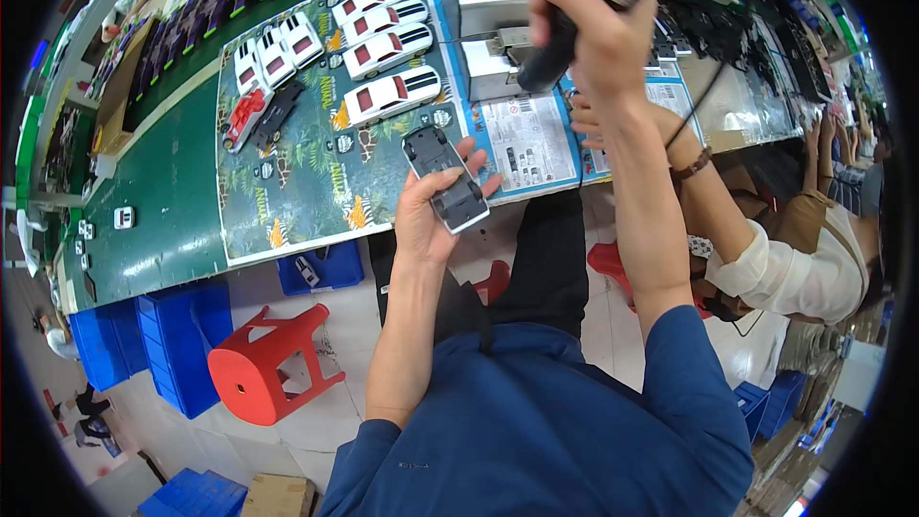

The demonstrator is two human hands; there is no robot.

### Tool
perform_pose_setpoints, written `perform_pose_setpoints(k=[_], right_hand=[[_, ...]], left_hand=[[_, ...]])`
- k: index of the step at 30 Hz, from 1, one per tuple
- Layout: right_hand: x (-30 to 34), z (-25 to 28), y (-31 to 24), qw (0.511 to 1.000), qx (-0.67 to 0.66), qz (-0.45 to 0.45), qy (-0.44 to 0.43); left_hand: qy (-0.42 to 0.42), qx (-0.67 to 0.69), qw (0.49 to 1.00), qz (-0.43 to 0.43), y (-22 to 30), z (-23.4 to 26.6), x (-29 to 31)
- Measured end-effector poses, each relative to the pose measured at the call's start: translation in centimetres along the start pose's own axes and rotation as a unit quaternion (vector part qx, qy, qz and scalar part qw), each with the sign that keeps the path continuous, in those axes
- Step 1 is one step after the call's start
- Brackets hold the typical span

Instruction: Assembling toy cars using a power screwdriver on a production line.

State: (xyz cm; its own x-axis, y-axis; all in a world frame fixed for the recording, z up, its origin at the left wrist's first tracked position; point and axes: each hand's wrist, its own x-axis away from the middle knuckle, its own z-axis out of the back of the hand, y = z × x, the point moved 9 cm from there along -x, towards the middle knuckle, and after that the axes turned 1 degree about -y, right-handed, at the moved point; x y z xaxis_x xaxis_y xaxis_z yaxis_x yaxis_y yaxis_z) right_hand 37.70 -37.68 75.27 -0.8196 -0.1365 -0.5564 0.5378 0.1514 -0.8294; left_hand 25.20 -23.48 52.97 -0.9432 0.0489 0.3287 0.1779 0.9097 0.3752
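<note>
My left hand (428,215) holds a grey toy car chassis (446,177) underside up, just off the bench's front edge. My right hand (592,29) is raised above the bench and grips a black electric screwdriver (574,10) with its tip pointing down-left. Its cable runs off to the upper right. Several white toy car bodies (388,96) with red windows lie in rows on a printed jungle-pattern sheet (306,182) to the left of the chassis. A red toy car part (244,115) and a black chassis (278,113) lie beside them.
A grey metal machine (488,0) stands at the bench's back. A co-worker's arm (728,220) in a white sleeve reaches in from the right. A red plastic stool (268,364) and blue crates (182,345) stand on the floor below the green bench (163,201).
</note>
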Motion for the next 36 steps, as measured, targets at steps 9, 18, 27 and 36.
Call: perform_pose_setpoints(k=[9,18,27,36], right_hand=[[8.0,-2.6,-2.9,0.958,-0.269,-0.080,-0.050],[9.1,-4.3,-2.5,0.971,-0.190,-0.100,-0.105],[9.4,-5.1,-2.5,0.947,-0.249,-0.134,-0.151],[9.4,-5.6,-2.8,0.941,-0.276,-0.109,-0.166]], left_hand=[[-0.013,-0.056,0.998,-0.024,0.0,0.3,-0.6],[-0.007,-0.039,0.999,-0.019,-0.4,0.4,-0.8],[0.024,0.004,0.998,0.051,-1.5,-0.7,0.1],[0.011,-0.006,0.999,0.046,-0.3,-1.3,0.5]])
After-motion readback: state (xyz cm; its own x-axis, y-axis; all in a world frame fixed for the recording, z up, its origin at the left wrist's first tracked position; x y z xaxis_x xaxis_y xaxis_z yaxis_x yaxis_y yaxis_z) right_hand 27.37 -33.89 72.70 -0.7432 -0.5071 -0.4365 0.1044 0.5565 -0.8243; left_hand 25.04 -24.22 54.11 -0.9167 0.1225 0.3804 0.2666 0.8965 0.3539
